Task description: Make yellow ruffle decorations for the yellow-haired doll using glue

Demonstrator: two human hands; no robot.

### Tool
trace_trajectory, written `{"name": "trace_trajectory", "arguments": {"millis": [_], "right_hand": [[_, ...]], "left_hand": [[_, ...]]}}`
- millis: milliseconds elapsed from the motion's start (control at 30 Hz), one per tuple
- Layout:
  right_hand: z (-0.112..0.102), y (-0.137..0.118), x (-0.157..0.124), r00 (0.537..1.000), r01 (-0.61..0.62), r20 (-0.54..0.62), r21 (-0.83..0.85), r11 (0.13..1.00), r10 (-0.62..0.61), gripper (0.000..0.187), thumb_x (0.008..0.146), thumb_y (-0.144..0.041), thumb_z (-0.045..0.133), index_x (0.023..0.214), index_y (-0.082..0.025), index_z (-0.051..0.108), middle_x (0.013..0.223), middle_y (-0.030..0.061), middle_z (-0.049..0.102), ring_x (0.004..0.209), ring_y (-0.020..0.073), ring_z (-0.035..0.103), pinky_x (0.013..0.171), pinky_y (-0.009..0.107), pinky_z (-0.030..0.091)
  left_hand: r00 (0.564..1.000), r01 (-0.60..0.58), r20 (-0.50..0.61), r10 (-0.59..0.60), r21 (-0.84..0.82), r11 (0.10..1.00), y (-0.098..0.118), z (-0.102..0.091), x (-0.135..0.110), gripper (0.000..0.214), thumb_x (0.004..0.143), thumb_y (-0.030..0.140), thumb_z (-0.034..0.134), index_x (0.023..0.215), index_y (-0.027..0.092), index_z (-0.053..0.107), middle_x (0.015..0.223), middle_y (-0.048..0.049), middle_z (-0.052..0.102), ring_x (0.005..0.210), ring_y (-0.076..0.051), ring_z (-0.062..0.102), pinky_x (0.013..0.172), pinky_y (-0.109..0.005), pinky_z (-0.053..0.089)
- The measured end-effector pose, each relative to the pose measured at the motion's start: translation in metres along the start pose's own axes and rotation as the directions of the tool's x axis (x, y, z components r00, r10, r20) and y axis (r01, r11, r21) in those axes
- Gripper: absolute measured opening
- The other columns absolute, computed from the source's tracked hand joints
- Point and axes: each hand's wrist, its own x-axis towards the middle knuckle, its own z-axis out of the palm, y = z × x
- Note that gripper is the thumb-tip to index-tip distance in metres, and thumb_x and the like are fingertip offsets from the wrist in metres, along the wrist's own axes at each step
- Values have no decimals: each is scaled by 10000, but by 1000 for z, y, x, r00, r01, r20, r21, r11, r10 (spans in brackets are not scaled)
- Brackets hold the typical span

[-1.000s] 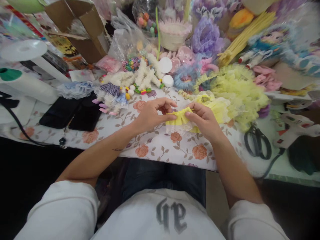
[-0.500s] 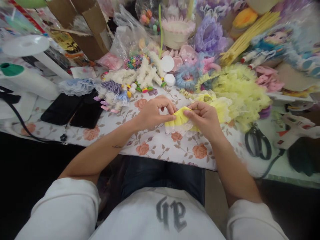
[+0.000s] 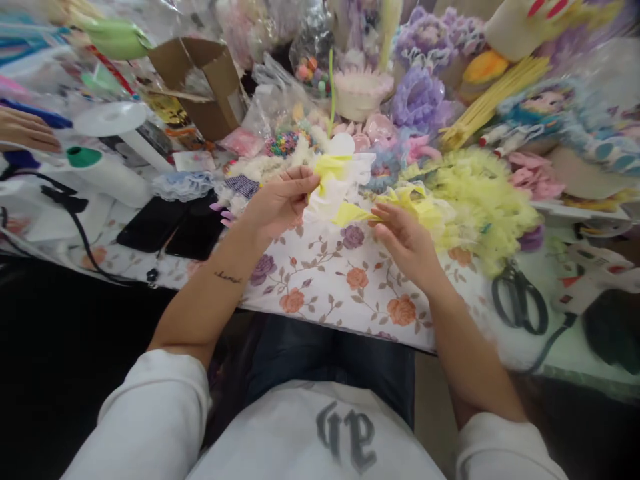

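Observation:
My left hand [image 3: 280, 203] is raised above the flowered tablecloth [image 3: 345, 287] and pinches one end of a yellow frilled lace strip [image 3: 337, 183]. The strip runs down and right to my right hand [image 3: 403, 237], whose fingers close loosely on it. Behind my right hand lies a big heap of the same yellow-green ruffled lace [image 3: 480, 197]. Just beyond my left hand are a small doll with white fluffy hair and a striped dress [image 3: 245, 183] and a scatter of coloured beads.
Two black phones [image 3: 173, 227] lie left of my hands. Black scissors [image 3: 520, 300] and a white glue gun [image 3: 595, 277] sit at the right. A cardboard box [image 3: 205, 83], bags, purple and pink ruffled pieces crowd the back. Another person's hand [image 3: 27, 130] shows at far left.
My left hand has lifted the end of the yellow lace up off the table and away from my right hand, stretching the strip out. The camera has tilted a little.

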Motion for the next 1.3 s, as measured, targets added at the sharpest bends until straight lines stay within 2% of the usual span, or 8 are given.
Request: {"name": "trace_trajectory", "arguments": {"millis": [167, 300, 467, 600, 733, 867, 1067, 1300], "right_hand": [[0, 6, 2, 979, 201, 49, -318, 927, -196, 486, 925, -404, 617, 1387, -259, 567, 1462, 115, 586, 1269, 288, 625, 1064, 508, 533], [-3, 15, 8, 945, 293, 16, -486, 823, -327, 436, 920, -258, 572, 1352, -208, 605, 1437, 145, 601, 1349, 297, 556, 1145, 542, 452], [-5, 29, 15, 945, 285, 26, -560, 778, -327, 471, 971, -173, 392, 1395, -231, 591, 1552, 106, 490, 1448, 276, 452, 1194, 544, 388], [-8, 32, 19, 959, 243, 11, -541, 805, -282, 534, 956, -169, 399, 1469, -250, 524, 1608, 67, 416, 1510, 267, 359, 1236, 547, 320], [-7, 27, 19, 965, 191, -78, -447, 874, -251, 468, 936, -207, 449, 1370, -231, 620, 1492, 91, 563, 1422, 272, 490, 1215, 520, 354], [-1, 17, 15, 978, 104, -160, -174, 979, -133, 330, 901, -275, 504, 1132, -236, 737, 1127, 70, 768, 1076, 247, 706, 1017, 444, 524], [4, 9, 16, 999, -42, 21, -9, 999, 42, 411, 847, -513, 646, 1117, -211, 720, 1036, 55, 728, 916, 208, 659, 847, 360, 510], [3, 17, 21, 993, 29, -114, -106, 994, -42, 289, 749, -465, 734, 733, -209, 602, 944, 54, 611, 872, 191, 566, 779, 331, 454]], "left_hand": [[990, -47, 137, 13, 247, 968, 29, -7, 8, 151, 713, 88, 788, 673, 131, 649, 646, 16, 622, 555, -57, 570, 534, -161, 421], [955, -147, 293, -48, 609, 779, 43, -7, 23, 139, 634, 120, 855, 685, 138, 727, 625, 7, 638, 580, -97, 592, 567, -203, 417], [842, -300, 494, -218, 764, 572, 39, 4, 41, 123, 632, 230, 834, 673, 164, 738, 636, 5, 669, 582, -110, 582, 598, -235, 419], [788, -467, 590, -174, 758, 456, 25, 14, 46, 115, 634, 268, 805, 668, 186, 732, 751, -11, 705, 706, -132, 632, 675, -240, 451], [809, -440, 553, -199, 795, 418, 14, 14, 50, 110, 622, 247, 795, 663, 177, 720, 683, -1, 682, 655, -122, 614, 636, -235, 432], [835, -338, 478, -272, 836, 432, 11, 15, 49, 139, 633, 275, 782, 713, 177, 725, 653, 14, 697, 637, -128, 624, 632, -235, 429], [854, -327, 433, -287, 877, 351, 11, 26, 47, 142, 633, 272, 750, 728, 169, 729, 678, -3, 706, 654, -154, 626, 589, -247, 406], [866, -361, 426, -263, 895, 261, 12, 40, 53, 84, 624, 225, 722, 686, 169, 729, 644, -11, 687, 597, -150, 593, 575, -269, 393]]}}
